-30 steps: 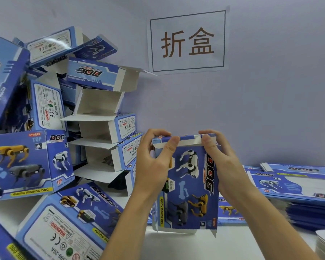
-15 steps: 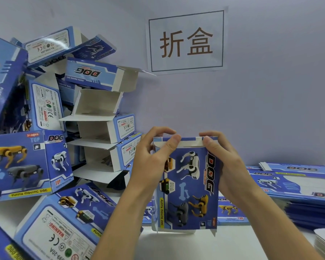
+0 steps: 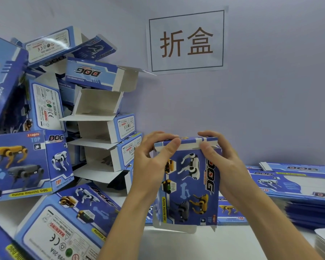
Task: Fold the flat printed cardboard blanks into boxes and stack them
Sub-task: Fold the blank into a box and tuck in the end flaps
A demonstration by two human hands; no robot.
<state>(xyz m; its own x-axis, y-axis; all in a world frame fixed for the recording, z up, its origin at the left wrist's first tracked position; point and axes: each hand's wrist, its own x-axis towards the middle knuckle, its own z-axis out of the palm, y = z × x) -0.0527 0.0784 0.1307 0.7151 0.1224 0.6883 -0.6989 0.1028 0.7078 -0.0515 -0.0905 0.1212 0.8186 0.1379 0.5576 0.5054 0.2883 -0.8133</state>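
Top flap closing | left hand (image 3: 148, 166), right hand (image 3: 221, 162) both gripping box (image 3: 188, 186) | next: tuck flap home

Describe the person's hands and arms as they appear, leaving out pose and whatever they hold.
Both forearms are bare up to the bottom edge of the picture: no sleeves show. The left hand and the right hand wear no gloves, and no rings, watch or wristband can be seen. The fingernails visible look short and unpainted.
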